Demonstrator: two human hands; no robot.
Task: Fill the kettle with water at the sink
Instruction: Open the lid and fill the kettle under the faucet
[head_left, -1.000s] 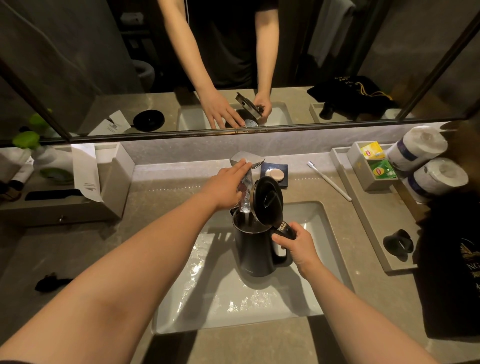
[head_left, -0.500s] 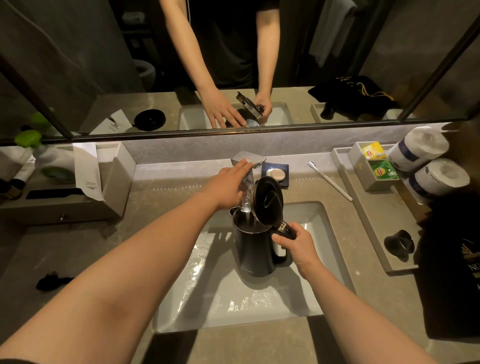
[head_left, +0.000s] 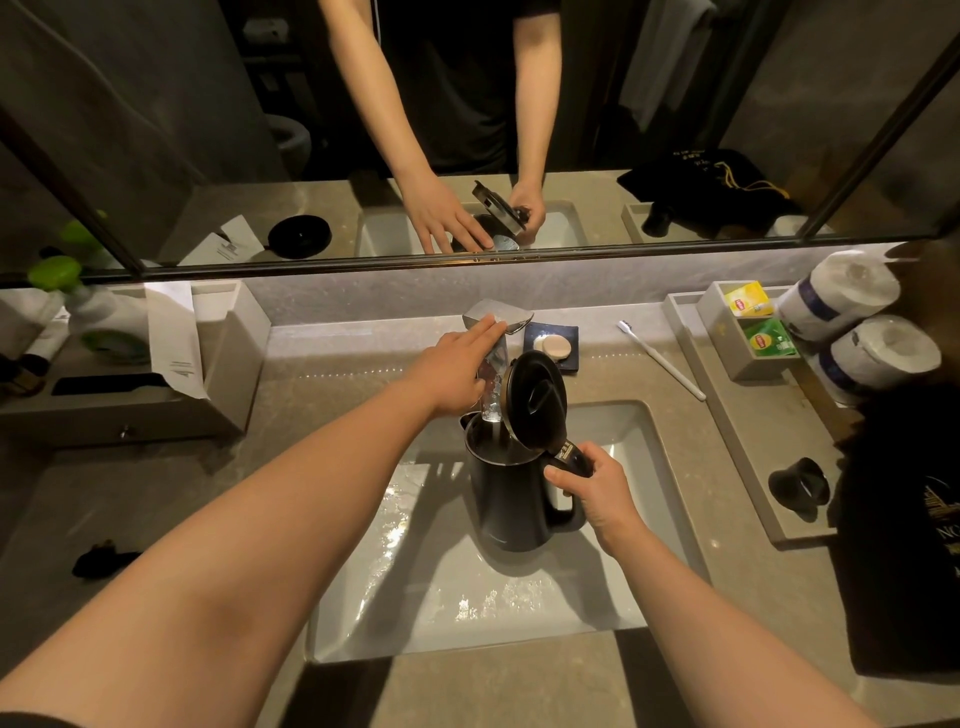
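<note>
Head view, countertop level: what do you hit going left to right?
green-capped bottle → paper-draped box → left hand on the faucet → kettle → toothbrush → tea bag box → toilet paper rolls

Both bare forearms reach forward. The left hand (head_left: 453, 370) lies palm down, fingers (head_left: 480, 332) extended and together (thumb hidden). The right hand (head_left: 597, 491) is curled closed around the kettle handle (head_left: 570, 457), knuckles up.
</note>
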